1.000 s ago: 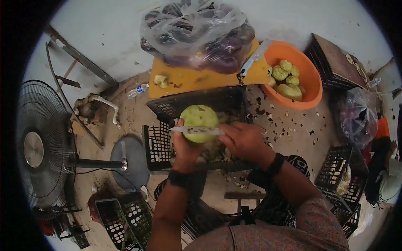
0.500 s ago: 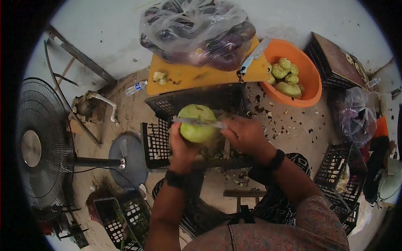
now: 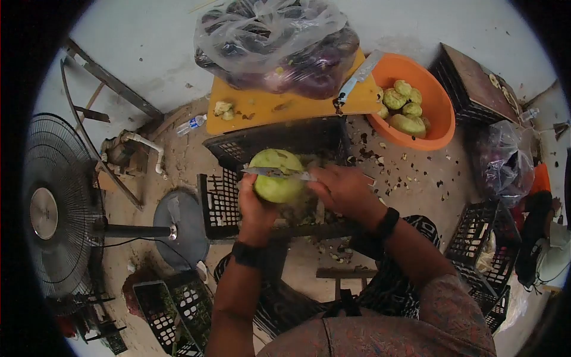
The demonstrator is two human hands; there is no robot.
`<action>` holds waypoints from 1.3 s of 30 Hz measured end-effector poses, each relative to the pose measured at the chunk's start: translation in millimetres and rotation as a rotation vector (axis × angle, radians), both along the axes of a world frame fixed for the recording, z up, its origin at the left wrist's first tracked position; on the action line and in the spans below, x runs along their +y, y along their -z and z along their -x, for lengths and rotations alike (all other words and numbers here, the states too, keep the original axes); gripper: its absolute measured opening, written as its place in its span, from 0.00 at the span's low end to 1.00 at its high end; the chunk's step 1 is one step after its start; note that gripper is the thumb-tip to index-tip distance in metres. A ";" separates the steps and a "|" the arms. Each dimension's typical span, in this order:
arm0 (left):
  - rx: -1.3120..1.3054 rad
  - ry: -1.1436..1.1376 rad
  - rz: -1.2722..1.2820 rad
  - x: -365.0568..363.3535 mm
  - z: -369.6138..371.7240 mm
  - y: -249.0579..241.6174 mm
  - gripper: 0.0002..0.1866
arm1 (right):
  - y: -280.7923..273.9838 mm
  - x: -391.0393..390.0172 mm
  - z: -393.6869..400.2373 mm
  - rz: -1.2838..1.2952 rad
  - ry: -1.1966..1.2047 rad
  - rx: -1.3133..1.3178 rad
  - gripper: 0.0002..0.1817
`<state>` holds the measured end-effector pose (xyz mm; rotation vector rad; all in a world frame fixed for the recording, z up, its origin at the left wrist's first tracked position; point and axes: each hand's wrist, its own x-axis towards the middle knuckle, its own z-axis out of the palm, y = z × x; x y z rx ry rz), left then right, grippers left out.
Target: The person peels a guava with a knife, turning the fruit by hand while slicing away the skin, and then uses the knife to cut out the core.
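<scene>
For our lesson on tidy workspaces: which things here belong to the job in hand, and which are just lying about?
In the job:
vegetable in left hand
knife in right hand
crate beneath
probably the basin

Seemingly lying about:
fan
bottle
pipe

Room over floor (image 3: 410,184) between crate (image 3: 291,135) and basin (image 3: 441,128), bulky bag (image 3: 276,50) blocking most of board (image 3: 253,113), fan (image 3: 45,213) far left

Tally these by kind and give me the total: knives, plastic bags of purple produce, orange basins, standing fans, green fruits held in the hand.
Knives: 2 (held knife; other knife on the yellow board)
Bags of purple produce: 2 (large bag; right-side bag)
Orange basin: 1
Standing fan: 1
Held green fruit: 1
Total: 7
</scene>
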<state>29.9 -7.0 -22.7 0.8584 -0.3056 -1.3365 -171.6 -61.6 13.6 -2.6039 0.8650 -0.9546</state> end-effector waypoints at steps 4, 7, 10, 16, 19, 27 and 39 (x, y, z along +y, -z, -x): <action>0.046 0.037 -0.040 1.2 0.6 -2.3 0.31 | 4.2 -1.6 -1.5 0.047 0.027 0.025 0.12; 0.106 0.049 -0.058 0.6 0.2 -5.1 0.31 | 9.4 -3.9 -3.9 0.082 0.027 -0.014 0.12; 0.076 0.042 -0.094 3.8 0.0 -12.2 0.31 | 12.6 -4.9 -5.3 0.025 -0.003 -0.046 0.13; 0.133 0.037 -0.052 4.8 -3.2 -17.7 0.29 | 26.1 -12.1 -2.2 -0.022 0.037 0.117 0.12; 0.196 0.093 -0.002 6.7 -6.6 -23.4 0.27 | 27.6 -12.4 -4.0 -0.016 0.032 -0.014 0.14; 0.077 0.064 -0.106 -5.7 2.6 -32.2 0.31 | 13.1 -8.8 -11.3 -0.575 0.162 -0.255 0.13; -0.383 -0.204 -0.057 -15.5 32.6 -24.5 0.16 | -4.7 -9.3 -19.1 -1.093 0.144 -0.431 0.26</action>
